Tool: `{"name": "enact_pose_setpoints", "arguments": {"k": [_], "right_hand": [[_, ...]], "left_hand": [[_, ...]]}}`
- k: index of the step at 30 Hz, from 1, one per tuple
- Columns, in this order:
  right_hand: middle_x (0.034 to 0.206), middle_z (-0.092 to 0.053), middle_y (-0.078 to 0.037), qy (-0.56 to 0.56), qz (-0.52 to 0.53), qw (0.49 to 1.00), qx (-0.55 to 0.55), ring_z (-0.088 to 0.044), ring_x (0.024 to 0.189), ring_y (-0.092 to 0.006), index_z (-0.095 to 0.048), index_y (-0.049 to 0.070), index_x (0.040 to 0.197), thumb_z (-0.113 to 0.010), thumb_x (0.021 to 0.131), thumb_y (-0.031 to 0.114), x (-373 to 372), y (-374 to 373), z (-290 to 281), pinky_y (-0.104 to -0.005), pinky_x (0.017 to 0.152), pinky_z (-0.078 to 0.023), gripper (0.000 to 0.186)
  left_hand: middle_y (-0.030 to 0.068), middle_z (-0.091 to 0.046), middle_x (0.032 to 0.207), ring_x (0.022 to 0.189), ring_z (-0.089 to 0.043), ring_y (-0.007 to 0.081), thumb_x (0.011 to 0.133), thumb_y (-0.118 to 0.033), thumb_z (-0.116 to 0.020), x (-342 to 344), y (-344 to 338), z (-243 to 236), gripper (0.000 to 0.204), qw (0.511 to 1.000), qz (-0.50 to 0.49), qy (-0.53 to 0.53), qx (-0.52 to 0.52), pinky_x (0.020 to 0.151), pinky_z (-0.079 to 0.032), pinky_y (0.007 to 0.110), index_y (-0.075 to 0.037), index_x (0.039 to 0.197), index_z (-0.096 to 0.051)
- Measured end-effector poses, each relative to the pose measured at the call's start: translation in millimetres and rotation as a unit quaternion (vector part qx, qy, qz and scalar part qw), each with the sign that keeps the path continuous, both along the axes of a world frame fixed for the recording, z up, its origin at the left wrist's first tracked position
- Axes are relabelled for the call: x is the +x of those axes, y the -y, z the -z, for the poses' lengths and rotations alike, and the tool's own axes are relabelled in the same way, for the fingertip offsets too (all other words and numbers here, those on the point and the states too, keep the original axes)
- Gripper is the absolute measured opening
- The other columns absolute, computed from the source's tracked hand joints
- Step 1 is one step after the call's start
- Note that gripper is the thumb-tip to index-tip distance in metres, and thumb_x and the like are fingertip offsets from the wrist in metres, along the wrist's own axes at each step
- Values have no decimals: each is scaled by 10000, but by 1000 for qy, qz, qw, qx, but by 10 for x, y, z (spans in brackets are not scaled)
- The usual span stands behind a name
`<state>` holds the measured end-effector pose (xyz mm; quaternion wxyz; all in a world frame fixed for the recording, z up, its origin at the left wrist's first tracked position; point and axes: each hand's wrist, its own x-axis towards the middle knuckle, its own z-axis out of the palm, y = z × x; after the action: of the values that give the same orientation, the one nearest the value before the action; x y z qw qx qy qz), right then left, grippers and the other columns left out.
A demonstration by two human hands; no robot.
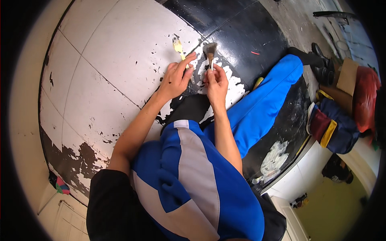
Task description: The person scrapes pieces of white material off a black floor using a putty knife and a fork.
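My left hand (175, 79) has its fingers closed around the handle of a pale yellow plastic fork (178, 46), whose tines point away from me. Beside it, my right hand (217, 82) pinches the thin pale handle of a small brush (210, 50) with a dark, fan-shaped head. Both tools are over the tiled floor where white (132, 44) meets glossy black (245, 36). Under and around my hands the black coating is broken into ragged flakes and patches.
My blue-trousered leg (261, 104) stretches out to the right. A yellowish object (258, 83) lies beside it, and a small red strip (255, 52) sits on the black tile. Further right are a cardboard box (346, 76), a red bag (365, 98) and a dark blue bag (335, 124).
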<state>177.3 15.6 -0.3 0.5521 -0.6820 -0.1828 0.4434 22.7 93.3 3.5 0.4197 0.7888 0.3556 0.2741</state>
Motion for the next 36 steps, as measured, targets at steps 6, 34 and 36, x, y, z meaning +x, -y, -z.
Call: {"name": "enact_pose_setpoints", "arguments": {"k": [6,34,36], "right_hand": [[973,-707,-61,26,-11,999,42,-643,806,-100,-590,-4,1337,-596,1043,114,-26,6,-47,-252,659,-521,317],[1118,-713,-118,-203,-76,976,33,-725,826,-181,-566,9,1327,-712,983,110,175,311,54,-275,671,-563,387],[1066,-704,-72,-207,-93,973,49,-720,854,-163,-574,36,1315,-734,981,171,79,248,43,-271,697,-543,393]], "left_hand": [[142,-748,1008,841,-732,256,980,40,-476,-8,-62,115,371,999,24,-21,12,770,-546,369,-65,1272,-680],[105,-757,993,823,-686,184,1024,-152,-615,284,-21,79,229,980,-20,-31,-197,767,-540,315,-18,1197,-684],[116,-703,1054,842,-682,202,996,-136,-652,172,9,181,209,981,-25,31,-192,757,-536,317,-34,1167,-713]]}}
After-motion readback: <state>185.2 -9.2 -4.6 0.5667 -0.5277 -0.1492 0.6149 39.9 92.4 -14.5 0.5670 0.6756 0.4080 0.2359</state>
